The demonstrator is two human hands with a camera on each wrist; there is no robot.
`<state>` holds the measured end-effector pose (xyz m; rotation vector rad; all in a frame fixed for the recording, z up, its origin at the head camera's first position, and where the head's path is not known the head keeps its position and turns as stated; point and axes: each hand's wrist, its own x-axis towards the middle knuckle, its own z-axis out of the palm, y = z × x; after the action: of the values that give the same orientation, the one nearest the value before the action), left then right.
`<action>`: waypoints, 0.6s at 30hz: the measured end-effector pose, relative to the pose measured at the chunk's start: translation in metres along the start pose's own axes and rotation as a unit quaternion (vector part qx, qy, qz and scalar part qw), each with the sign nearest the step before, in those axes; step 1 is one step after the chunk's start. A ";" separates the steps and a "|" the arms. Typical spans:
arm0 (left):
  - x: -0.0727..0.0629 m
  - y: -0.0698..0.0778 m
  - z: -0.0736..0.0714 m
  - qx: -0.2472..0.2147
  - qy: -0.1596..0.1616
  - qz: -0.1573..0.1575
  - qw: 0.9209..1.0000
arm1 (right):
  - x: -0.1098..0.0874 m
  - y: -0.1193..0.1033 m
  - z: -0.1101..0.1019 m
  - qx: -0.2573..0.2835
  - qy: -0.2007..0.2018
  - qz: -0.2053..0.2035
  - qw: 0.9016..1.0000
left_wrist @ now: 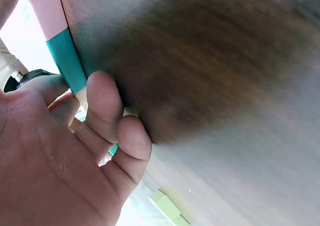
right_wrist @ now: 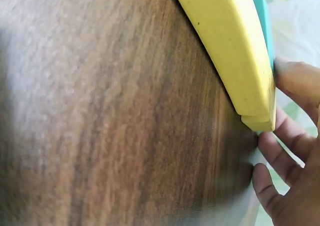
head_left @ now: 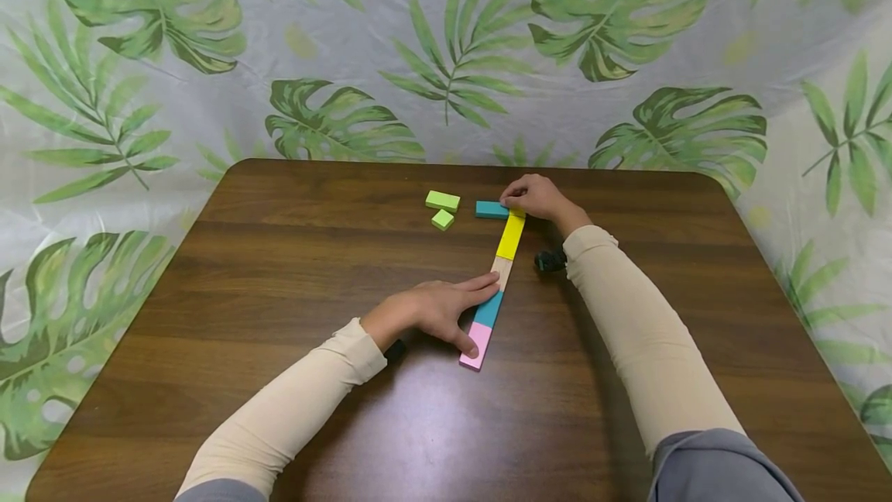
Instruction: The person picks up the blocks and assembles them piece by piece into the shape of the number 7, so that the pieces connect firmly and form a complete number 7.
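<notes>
A row of flat blocks runs up the table: a pink block nearest, then a teal block, a plain wood block and a long yellow block, with a short yellow piece at its far end. Another teal block lies crosswise to the left at that end. My left hand rests along the row, thumb on the pink block, outstretched fingers at the wood and teal blocks. My right hand pinches the crosswise teal block's right end with curled fingers, close against the yellow end.
Two lime-green blocks, a longer one and a smaller one, lie left of the crosswise block. The brown wooden table ends at its far edge just beyond the right hand, before a leaf-patterned curtain.
</notes>
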<state>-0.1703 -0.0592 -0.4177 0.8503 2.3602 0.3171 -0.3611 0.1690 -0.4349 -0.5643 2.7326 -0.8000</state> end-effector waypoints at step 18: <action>-0.001 0.000 0.000 -0.007 0.001 0.002 1.000 | -0.010 0.009 0.001 0.056 -0.002 0.022 0.998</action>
<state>-0.1697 -0.0596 -0.4177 0.8482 2.3562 0.3361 -0.3543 0.1800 -0.4402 -0.4811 2.6666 -0.9343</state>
